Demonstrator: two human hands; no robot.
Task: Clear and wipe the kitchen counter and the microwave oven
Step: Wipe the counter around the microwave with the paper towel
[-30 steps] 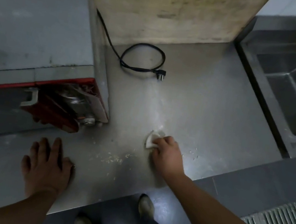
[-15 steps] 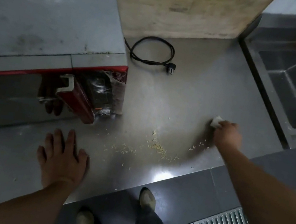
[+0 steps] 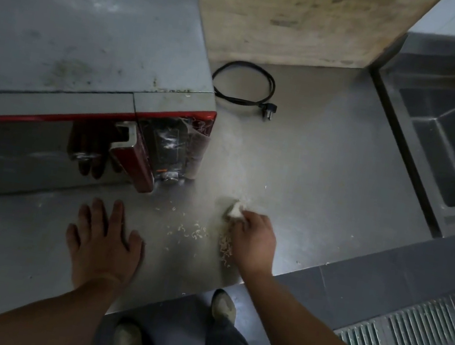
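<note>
Here the right hand clenches a cloth wad on the counter; left hand lies flat, grip released.

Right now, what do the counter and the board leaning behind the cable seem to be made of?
The counter looks like brushed stainless steel: grey, with a dull sheen and a bright glare at its front edge. The board looks like unfinished wood: pale tan, matte, with dark stains. I cannot be sure of either.

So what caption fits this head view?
Right hand wipes crumbs with a small cloth; left hand flat on the steel counter.
</note>
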